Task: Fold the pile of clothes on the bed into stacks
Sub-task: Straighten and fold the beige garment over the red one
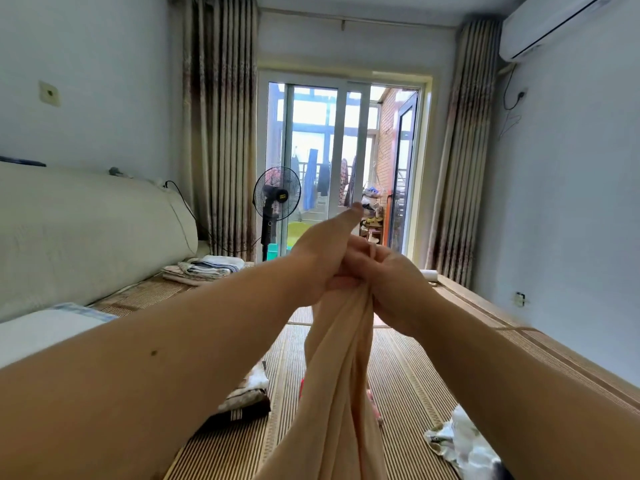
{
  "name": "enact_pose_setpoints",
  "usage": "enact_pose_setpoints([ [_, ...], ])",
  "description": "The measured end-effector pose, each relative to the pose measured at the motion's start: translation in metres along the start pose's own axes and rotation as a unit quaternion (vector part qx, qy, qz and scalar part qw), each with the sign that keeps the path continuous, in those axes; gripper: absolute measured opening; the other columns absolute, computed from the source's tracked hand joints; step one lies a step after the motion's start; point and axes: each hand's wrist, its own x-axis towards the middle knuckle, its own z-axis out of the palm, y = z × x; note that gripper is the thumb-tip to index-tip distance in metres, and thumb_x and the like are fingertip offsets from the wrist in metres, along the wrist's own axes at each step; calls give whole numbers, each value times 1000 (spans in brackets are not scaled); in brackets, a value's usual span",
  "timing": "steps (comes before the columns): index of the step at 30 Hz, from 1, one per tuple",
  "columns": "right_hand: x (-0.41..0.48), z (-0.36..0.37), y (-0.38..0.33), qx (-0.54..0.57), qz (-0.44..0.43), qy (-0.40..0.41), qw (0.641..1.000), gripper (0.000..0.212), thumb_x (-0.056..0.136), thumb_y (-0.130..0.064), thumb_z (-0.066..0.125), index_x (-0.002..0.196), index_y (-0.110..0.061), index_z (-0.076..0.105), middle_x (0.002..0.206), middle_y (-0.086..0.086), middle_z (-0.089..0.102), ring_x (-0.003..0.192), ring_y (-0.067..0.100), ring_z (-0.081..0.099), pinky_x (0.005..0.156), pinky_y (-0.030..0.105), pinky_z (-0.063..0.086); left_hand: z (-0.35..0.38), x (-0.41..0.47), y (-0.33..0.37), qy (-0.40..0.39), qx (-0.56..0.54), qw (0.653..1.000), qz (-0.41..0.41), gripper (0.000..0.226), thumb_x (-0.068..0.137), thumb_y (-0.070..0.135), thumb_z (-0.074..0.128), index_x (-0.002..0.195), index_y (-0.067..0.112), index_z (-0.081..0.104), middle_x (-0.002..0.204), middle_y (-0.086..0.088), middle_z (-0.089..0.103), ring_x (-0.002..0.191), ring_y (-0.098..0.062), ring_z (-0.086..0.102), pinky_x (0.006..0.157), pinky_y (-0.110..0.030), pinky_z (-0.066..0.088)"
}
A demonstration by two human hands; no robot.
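- The left hand and the right hand meet in the middle of the frame. They touch each other, and both hold the top of a beige garment.
- The grip is narrow and full: the fingers of each hand are curled around the bunched cloth (only one finger of the left hand sticks out, toward the upper right).
- From the grip the garment hangs down to the bottom centre of the frame, so its long axis runs from top to bottom. It is gathered into thick folds, not spread open.
- Its lower end goes out of the frame, so I cannot tell whether it touches the bed.
- Both hands hold nearly the same point, so neither is nearer to the cloth. I judge that the coming move needs them to go apart sideways along the top edge, so that the cloth opens across its short axis.
- The folded stack lies at the middle left of the frame, at the far part of the bed, well apart from the grip and on the side of the left hand.
- Two loose pieces lie on the bed: a white and dark garment at the lower centre-left and a white patterned garment at the lower right. So I think much folding remains.
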Motion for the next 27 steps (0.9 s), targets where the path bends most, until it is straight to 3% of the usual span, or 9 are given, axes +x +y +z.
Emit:
enact_pose_setpoints([
  [2, -3, -5, -3, -40, 3, 16, 999, 16, 88, 6, 55, 101, 6, 63, 94, 20, 68, 86, 29, 68, 75, 34, 57, -6, -7, -1, 11, 105, 991, 81, 57, 87, 58, 56, 107, 7, 70, 105, -11, 72, 100, -24, 67, 93, -43, 54],
  [5, -1, -5, -20, -84, -5, 76, 994, 24, 92, 8, 46, 86, -3, 67, 78, 10, 72, 74, 23, 67, 69, 31, 59, -23, -5, -18, 178, 265, 904, 285, 59, 74, 58, 65, 124, 25, 62, 122, 0, 60, 112, -16, 56, 100, -41, 46],
  [7, 5, -7, -38, -69, -19, 93, 993, 27, 94, 5, 46, 84, -9, 67, 73, 5, 72, 71, 20, 66, 66, 30, 59, -34, 1, -35, 225, 224, 922, 222, 102, 57, 67, 67, 145, 28, 35, 146, -7, 36, 132, -23, 39, 110, -45, 36],
  [9, 9, -8, -57, -49, -39, 84, 995, 23, 95, 1, 46, 90, -8, 67, 79, 6, 72, 74, 20, 68, 71, 32, 59, -38, 6, -43, 132, 66, 988, 54, 141, 40, 71, 78, 153, 23, 10, 156, -11, 23, 142, -28, 25, 117, -49, 20],
  [10, 10, -10, -65, -41, -51, 74, 995, 22, 96, 0, 46, 93, -7, 66, 81, 6, 73, 75, 19, 69, 73, 32, 59, -37, 6, -43, 48, -20, 999, -7, 138, 41, 66, 83, 152, 20, 15, 153, -10, 31, 142, -27, 27, 117, -50, 14],
  [12, 11, -11, -80, -37, -65, 57, 996, 21, 96, -1, 45, 97, -7, 66, 82, 4, 74, 74, 16, 70, 73, 30, 60, -39, 8, -38, -83, -101, 991, -37, 82, 62, 51, 76, 133, 20, 49, 126, -2, 61, 127, -23, 48, 112, -53, 17],
  [14, 9, -15, -96, -46, -66, 35, 996, 23, 95, -2, 45, 105, -6, 66, 87, 4, 73, 75, 14, 70, 71, 27, 59, -41, 15, -24, -95, -140, 986, 0, 51, 71, 30, 67, 119, 16, 60, 105, -2, 71, 105, -21, 62, 106, -49, 36],
  [20, 3, -35, -133, -83, -75, 27, 993, 22, 96, -8, 45, 113, -3, 59, 83, 3, 67, 70, 12, 65, 62, 24, 55, -43, 21, 37, -125, -141, 981, 54, 29, 79, 15, 55, 105, 7, 64, 91, -9, 74, 79, -20, 71, 82, -37, 56],
  [27, -2, -36, -134, -146, -70, 31, 986, 21, 97, -12, 46, 109, -3, 60, 87, 5, 65, 75, 13, 64, 68, 24, 58, -40, 19, 56, -176, -37, 983, 30, 43, 82, 11, 65, 123, 3, 57, 100, -9, 70, 85, -20, 70, 83, -35, 58],
])
